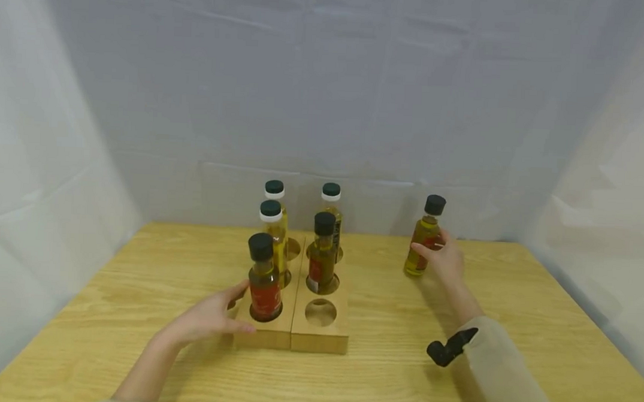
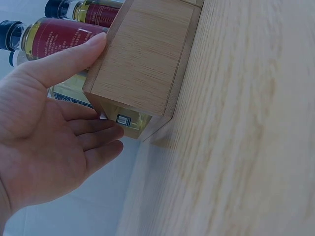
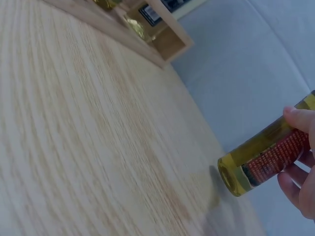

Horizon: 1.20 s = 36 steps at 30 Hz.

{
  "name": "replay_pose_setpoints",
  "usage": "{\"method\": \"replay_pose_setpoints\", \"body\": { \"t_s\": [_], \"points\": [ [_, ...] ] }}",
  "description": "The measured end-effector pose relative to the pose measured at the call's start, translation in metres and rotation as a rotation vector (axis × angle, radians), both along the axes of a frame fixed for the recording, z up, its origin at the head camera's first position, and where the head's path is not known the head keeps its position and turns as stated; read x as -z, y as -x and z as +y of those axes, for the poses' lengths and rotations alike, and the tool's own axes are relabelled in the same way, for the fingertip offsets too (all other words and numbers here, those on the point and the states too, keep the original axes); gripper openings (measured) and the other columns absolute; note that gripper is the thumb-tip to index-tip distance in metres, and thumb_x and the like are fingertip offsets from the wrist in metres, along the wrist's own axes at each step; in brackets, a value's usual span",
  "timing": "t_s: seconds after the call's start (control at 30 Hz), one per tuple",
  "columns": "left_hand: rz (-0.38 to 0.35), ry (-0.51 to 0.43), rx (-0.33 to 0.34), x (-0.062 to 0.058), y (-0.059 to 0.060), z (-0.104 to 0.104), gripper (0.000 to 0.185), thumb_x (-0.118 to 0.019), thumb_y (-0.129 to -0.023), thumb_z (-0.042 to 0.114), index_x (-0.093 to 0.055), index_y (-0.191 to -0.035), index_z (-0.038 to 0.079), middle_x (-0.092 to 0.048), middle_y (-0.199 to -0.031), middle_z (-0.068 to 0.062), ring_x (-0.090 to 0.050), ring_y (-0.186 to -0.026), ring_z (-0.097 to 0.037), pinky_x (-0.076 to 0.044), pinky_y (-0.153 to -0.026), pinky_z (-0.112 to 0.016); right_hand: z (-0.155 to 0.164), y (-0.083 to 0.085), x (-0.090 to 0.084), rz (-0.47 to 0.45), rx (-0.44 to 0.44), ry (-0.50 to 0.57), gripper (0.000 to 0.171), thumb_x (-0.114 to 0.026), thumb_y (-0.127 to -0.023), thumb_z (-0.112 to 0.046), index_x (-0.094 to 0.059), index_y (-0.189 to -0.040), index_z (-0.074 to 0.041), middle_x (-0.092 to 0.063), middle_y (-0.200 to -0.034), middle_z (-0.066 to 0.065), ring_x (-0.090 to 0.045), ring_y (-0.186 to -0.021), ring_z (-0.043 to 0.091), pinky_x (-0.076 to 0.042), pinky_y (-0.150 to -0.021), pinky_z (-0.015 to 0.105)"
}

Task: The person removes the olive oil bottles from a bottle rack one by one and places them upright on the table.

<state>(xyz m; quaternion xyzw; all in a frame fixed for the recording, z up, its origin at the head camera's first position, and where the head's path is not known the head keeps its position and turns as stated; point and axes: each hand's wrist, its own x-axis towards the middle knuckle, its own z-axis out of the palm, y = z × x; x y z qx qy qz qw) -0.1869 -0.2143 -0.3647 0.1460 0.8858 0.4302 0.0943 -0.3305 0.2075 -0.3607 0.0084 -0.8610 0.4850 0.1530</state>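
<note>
Right hand (image 3: pixel 305 189) and bottle (image 3: pixel 270 153) partly outside the right wrist view

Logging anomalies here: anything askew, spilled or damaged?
Nothing stands out: five capped bottles stand in the wooden racks, no spill or damage visible. The only bottle outside is gripped by the right hand.

A big wooden table (image 1: pixel 397 342) fills the near part. It is yellow-brown, with wavy lines in the wood. Behind it, at the far side, hangs a grey sheet (image 1: pixel 326 105) with creases, and a long fold runs across it low down. A whiter sheet (image 1: pixel 38 152) hangs on the left, and a pale, wrinkly sheet (image 1: pixel 613 196) on the right. The light is soft.
</note>
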Motion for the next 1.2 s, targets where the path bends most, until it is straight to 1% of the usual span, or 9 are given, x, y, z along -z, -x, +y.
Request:
{"method": "replay_pose_setpoints", "body": {
  "t_s": [0.13,0.37,0.53,0.7,0.87,1.03,1.1,1.2],
  "points": [
    [0.000,-0.001,-0.001,0.000,0.000,0.001,0.100,-0.076,-0.076,0.034,-0.016,-0.142,-0.012,-0.021,-0.144,-0.034,-0.031,-0.123,-0.055,-0.030,-0.100,-0.060,0.009,0.002,0.004,-0.009,0.014,-0.003,0.063,-0.070,-0.084,-0.021,-0.042,-0.135,0.002,-0.050,-0.125,0.029,-0.053,-0.109,0.042,-0.045,-0.092,0.048],
    [0.002,-0.001,0.000,-0.001,0.000,0.001,0.100,-0.075,-0.076,0.035,-0.016,-0.142,-0.012,-0.021,-0.144,-0.033,-0.031,-0.123,-0.055,-0.030,-0.100,-0.059,0.019,0.003,0.006,-0.031,0.038,0.047,0.065,-0.069,-0.085,-0.020,-0.039,-0.138,0.003,-0.047,-0.128,0.029,-0.049,-0.113,0.043,-0.044,-0.093,0.050],
    [-0.001,-0.004,0.003,0.000,0.000,0.001,0.100,-0.075,-0.076,0.034,-0.015,-0.143,-0.012,-0.021,-0.144,-0.034,-0.030,-0.123,-0.055,-0.030,-0.100,-0.060,0.022,0.004,0.007,-0.024,0.040,-0.005,0.064,-0.068,-0.085,-0.021,-0.040,-0.137,0.002,-0.047,-0.128,0.029,-0.050,-0.112,0.043,-0.044,-0.092,0.051],
    [-0.016,-0.017,0.008,0.000,0.001,0.000,0.100,-0.075,-0.077,0.033,-0.014,-0.143,-0.011,-0.020,-0.144,-0.034,-0.028,-0.124,-0.056,-0.029,-0.100,-0.060,0.022,0.004,0.008,-0.042,0.032,-0.044,0.062,-0.067,-0.086,-0.025,-0.041,-0.136,0.002,-0.047,-0.128,0.028,-0.050,-0.113,0.042,-0.043,-0.093,0.050],
    [-0.014,-0.017,0.005,0.000,0.001,0.000,0.100,-0.075,-0.076,0.034,-0.015,-0.143,-0.011,-0.020,-0.145,-0.033,-0.028,-0.124,-0.055,-0.029,-0.101,-0.060,0.022,0.004,0.008,-0.026,0.013,-0.066,0.059,-0.067,-0.086,-0.020,-0.041,-0.133,0.005,-0.049,-0.125,0.030,-0.050,-0.113,0.042,-0.043,-0.094,0.049],
    [-0.011,-0.014,0.006,-0.001,0.001,0.000,0.100,-0.075,-0.077,0.034,-0.014,-0.143,-0.010,-0.020,-0.145,-0.033,-0.028,-0.124,-0.055,-0.029,-0.101,-0.060,0.026,0.000,0.010,0.004,-0.027,-0.022,0.052,-0.064,-0.087,-0.010,-0.043,-0.130,0.010,-0.052,-0.120,0.032,-0.052,-0.110,0.043,-0.044,-0.093,0.046],
    [-0.011,-0.013,0.007,-0.001,0.002,0.001,0.100,-0.074,-0.077,0.035,-0.014,-0.143,-0.010,-0.020,-0.145,-0.033,-0.028,-0.124,-0.055,-0.029,-0.101,-0.060,0.029,-0.003,0.011,0.012,-0.033,-0.014,0.051,-0.063,-0.088,-0.010,-0.043,-0.130,0.011,-0.052,-0.120,0.032,-0.053,-0.108,0.043,-0.045,-0.092,0.046],
    [-0.016,-0.016,0.008,-0.001,0.002,0.001,0.100,-0.075,-0.077,0.034,-0.014,-0.143,-0.011,-0.020,-0.145,-0.033,-0.028,-0.124,-0.055,-0.029,-0.101,-0.061,0.033,-0.008,0.010,0.021,-0.012,-0.024,0.049,-0.062,-0.089,-0.013,-0.045,-0.129,0.011,-0.053,-0.120,0.031,-0.054,-0.108,0.042,-0.046,-0.091,0.046]
  ]
}}
